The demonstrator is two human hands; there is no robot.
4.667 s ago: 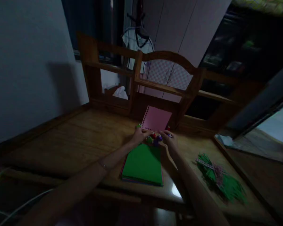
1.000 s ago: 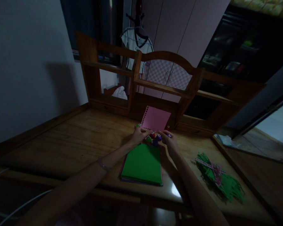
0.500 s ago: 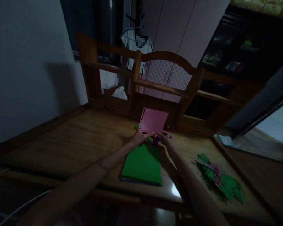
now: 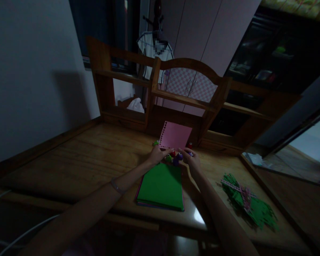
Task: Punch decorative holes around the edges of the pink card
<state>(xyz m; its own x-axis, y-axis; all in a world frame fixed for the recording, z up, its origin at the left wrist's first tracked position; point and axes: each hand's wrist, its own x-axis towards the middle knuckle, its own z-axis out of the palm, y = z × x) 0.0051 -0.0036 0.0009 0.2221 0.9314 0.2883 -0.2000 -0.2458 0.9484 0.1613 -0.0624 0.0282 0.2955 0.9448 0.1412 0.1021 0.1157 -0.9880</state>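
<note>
A pink sheet of paper (image 4: 176, 135) with punched holes along its left and lower edges is held up above the desk. My left hand (image 4: 157, 155) pinches its lower edge near the left corner. At the lower edge further right, my right hand (image 4: 191, 159) grips the same sheet. Small figures stand behind and between the hands, among them a purple one (image 4: 176, 160) and a green one (image 4: 169, 158). Nearer to me lies a stack of sheets with a green one (image 4: 161, 186) on top.
Green cut paper pieces (image 4: 260, 213) with pink punched strips (image 4: 245, 199) lie at the right of the wooden desk (image 4: 96, 153). A wooden shelf unit (image 4: 181, 96) stands along the back. A wall (image 4: 37, 78) bounds the left.
The pink sheet has shifted slightly to the right and tilted a little, with both hands still on it. The stack and the cut pieces have not moved.
</note>
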